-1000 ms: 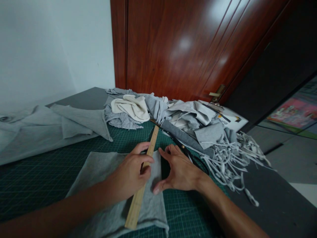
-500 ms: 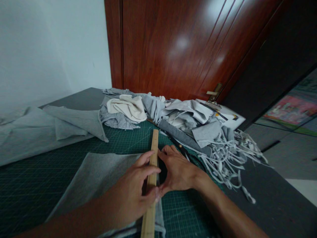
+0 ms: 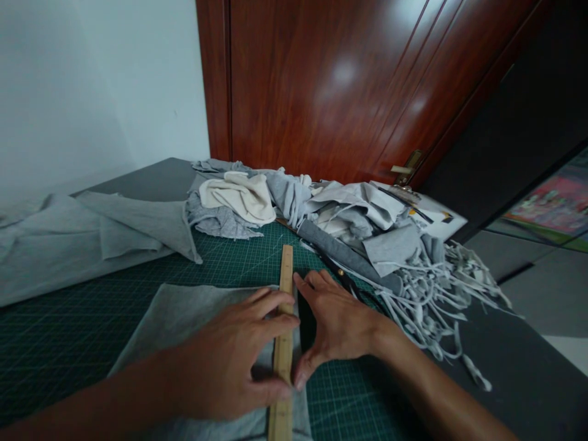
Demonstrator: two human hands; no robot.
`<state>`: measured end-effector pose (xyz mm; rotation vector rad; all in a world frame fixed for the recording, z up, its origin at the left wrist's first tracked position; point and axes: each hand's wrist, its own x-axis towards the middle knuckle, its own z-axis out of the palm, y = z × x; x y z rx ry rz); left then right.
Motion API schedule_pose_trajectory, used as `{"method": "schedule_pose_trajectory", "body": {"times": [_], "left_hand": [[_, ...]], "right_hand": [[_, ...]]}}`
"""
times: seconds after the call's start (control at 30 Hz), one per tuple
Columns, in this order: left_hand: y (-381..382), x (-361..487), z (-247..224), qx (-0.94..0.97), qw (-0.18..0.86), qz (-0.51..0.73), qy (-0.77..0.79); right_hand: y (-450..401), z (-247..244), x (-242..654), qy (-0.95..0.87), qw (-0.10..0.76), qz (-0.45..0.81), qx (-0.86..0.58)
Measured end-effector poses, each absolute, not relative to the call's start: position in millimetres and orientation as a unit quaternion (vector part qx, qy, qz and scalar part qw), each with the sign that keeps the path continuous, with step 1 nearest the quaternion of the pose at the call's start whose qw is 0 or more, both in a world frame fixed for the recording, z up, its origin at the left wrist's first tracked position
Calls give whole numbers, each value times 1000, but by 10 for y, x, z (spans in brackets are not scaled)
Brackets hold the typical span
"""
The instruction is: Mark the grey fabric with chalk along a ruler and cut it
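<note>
A grey fabric piece (image 3: pixel 184 318) lies flat on the green cutting mat (image 3: pixel 340 398). Along its right side runs a wooden ruler (image 3: pixel 285 275), pointing away from me. My left hand (image 3: pixel 243 352) reaches over the ruler from the left, fingers and thumb pressing on it. Just right of the ruler rests my right hand (image 3: pixel 337 321), its thumb and index finger spread apart, tips at the fabric's narrow right strip. Nothing shows in that hand's grasp. Black-handled scissors (image 3: pixel 344 278) lie beyond the right hand.
Folded grey fabric (image 3: pixel 133 229) lies at the left. Toward the back are a cream cloth (image 3: pixel 239 196), a rolled dark grey fabric (image 3: pixel 344 254) and tangled grey strips (image 3: pixel 422 312). A clipboard (image 3: pixel 441 214) sits at the right, before a wooden door (image 3: pixel 312 86).
My right thumb has moved away from the left thumb and toward me, widening the right hand's spread. The left hand's fingers lie flatter across the ruler, whose angle is straighter.
</note>
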<state>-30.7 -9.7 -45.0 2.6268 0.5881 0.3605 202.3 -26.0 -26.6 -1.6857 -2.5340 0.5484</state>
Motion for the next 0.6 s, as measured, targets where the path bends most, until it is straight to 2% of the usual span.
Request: {"method": "schedule_pose_trajectory", "body": {"times": [0.6], "left_hand": [[35, -376, -575, 937, 215, 164, 222]], "right_hand": [[-317, -332, 2079, -810, 56, 186, -553]]}}
